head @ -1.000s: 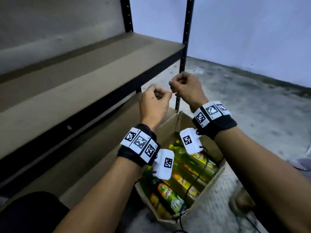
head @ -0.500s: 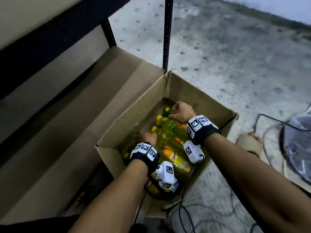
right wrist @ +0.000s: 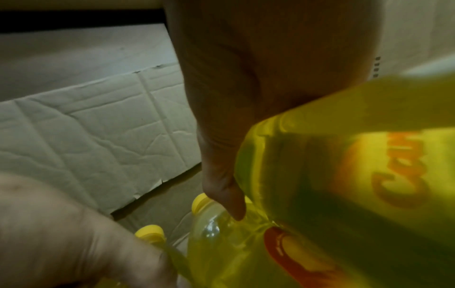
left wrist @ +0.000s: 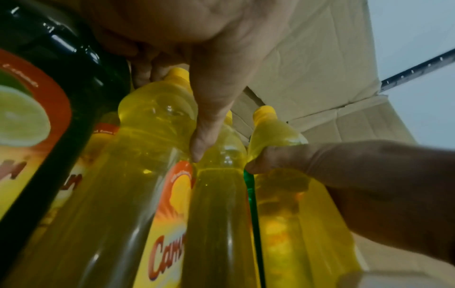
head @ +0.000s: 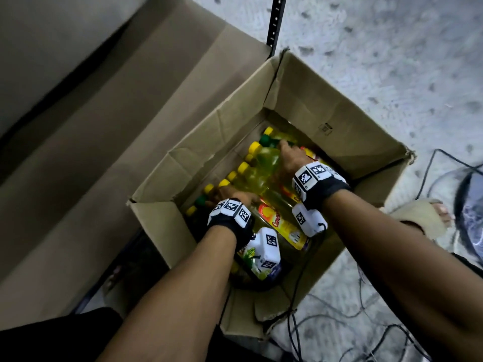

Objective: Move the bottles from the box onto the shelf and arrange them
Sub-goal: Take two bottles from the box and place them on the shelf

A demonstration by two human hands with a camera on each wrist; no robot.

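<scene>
While both arms reach into the cardboard box (head: 337, 118) on the floor beside the shelf (head: 86, 131), the left hand (head: 230, 198) curls round the neck of a yellow-capped bottle (left wrist: 152, 124). The right hand (head: 291, 156) grips another yellow bottle (right wrist: 344, 155) lying among the rest.

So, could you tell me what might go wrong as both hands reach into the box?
The bottles lie packed tight, so pulling one may drag its neighbours. The left hand grips one near its cap, where a full bottle could slip. Cables beside the box might trip the person.
</scene>
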